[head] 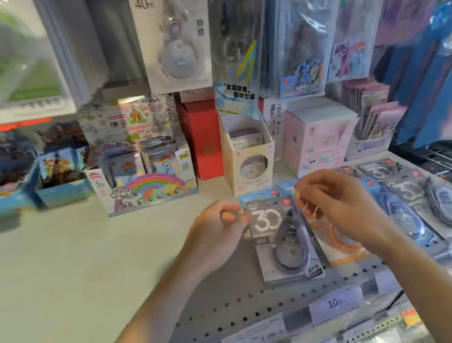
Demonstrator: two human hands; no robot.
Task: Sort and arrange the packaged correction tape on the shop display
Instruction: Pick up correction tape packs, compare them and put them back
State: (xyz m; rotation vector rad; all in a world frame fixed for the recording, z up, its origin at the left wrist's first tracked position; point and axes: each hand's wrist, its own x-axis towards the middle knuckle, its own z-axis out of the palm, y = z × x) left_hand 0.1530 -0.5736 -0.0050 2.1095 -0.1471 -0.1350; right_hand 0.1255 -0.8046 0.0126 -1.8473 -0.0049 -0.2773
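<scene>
My left hand pinches the upper left edge of a grey "30" correction tape pack, thumb and curled fingers closed on the card; my right hand pinches the top of an orange pack just beside it; both packs lie on the pale shelf.

The shelf looks like matt painted metal, its front edge punched with holes. The tape pack is grey printed card under a glossy clear plastic blister. The boxes behind are printed cardboard. The hanging packs wear shiny, crinkled plastic film.
</scene>
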